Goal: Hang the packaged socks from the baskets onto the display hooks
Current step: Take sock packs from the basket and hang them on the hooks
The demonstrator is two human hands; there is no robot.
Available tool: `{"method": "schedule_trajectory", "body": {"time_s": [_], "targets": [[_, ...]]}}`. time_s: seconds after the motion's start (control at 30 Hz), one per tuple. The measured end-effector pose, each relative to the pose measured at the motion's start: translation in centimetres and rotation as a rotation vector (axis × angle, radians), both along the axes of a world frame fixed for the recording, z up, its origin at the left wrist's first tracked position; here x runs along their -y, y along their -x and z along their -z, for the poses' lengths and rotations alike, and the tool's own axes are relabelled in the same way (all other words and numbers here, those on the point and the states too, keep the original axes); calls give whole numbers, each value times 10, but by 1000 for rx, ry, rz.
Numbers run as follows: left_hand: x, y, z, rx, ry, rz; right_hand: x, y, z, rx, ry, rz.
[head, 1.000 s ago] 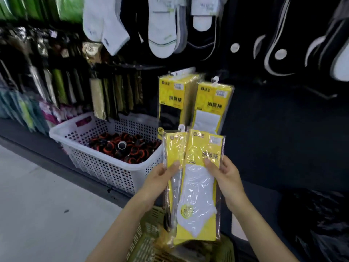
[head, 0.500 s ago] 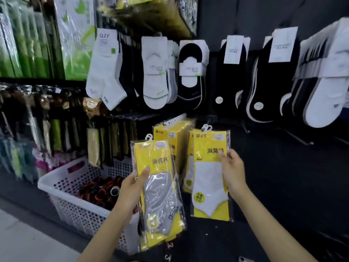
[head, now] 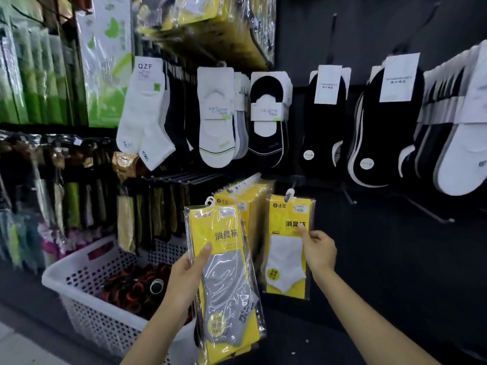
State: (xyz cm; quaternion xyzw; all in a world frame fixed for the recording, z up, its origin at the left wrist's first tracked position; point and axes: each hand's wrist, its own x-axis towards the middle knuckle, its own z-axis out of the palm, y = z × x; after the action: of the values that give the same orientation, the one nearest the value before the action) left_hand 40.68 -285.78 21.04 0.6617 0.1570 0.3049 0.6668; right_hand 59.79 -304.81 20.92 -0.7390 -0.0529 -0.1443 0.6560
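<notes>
My left hand grips a yellow packet of grey socks, with at least one more packet behind it, low in the middle of the view. My right hand pinches a yellow packet of white socks by its right edge and holds it upright against the black display wall. Its white plastic hanger is at the top, near a display hook that carries a row of the same yellow packets. Whether the hanger is on a hook, I cannot tell.
A white perforated basket with dark orange-and-black rolled items stands at lower left. White and black socks hang in rows above. Bare metal hooks stick out of the wall at right. Green and dark packets fill the left racks.
My head has tilted up from the baskets to the display wall. Both hands split the stack: the right carried the white-sock packet up and right toward the hooks, the left kept the grey-sock packets.
</notes>
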Motion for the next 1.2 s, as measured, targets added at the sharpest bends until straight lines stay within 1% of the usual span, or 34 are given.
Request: {"method": "schedule_trajectory", "body": {"time_s": [0.07,0.2,0.27,0.3,0.33,0.4,0.47,0.53,0.63,0.73,0.83,0.97,1.03,1.1,1.2], "targets": [[2,-3,0,13,7,9,-1,-10,-2,-35,48,56],[4,-6,5,-22,22,34,4,-23,4,-101,122,150],[5,-7,7,-33,18,38,8,-19,12,-105,131,180],[7,-7,7,-35,22,45,9,-14,15,-86,125,161],[8,-7,8,-27,26,60,9,-8,18,-61,107,110],[12,-10,10,-19,29,84,3,11,17,-33,37,-71],[20,-11,9,0,30,86,-5,36,12,-45,-17,-280],[26,-13,10,11,21,88,-12,60,7,-60,-63,-427],[34,-13,9,23,8,124,-13,85,-1,-46,-85,-516],[39,-9,7,48,11,141,-9,98,-8,-47,-91,-559],[41,-5,4,22,-45,119,-5,104,-11,-61,-121,-605],[41,-4,4,16,-44,94,3,101,-11,-2,-168,-496],[37,-3,5,16,-47,78,9,97,-12,-8,-236,-435],[31,-3,5,4,-51,69,17,91,-14,31,-284,-390],[23,-5,5,-4,-23,71,24,80,-19,47,-303,-340]]}}
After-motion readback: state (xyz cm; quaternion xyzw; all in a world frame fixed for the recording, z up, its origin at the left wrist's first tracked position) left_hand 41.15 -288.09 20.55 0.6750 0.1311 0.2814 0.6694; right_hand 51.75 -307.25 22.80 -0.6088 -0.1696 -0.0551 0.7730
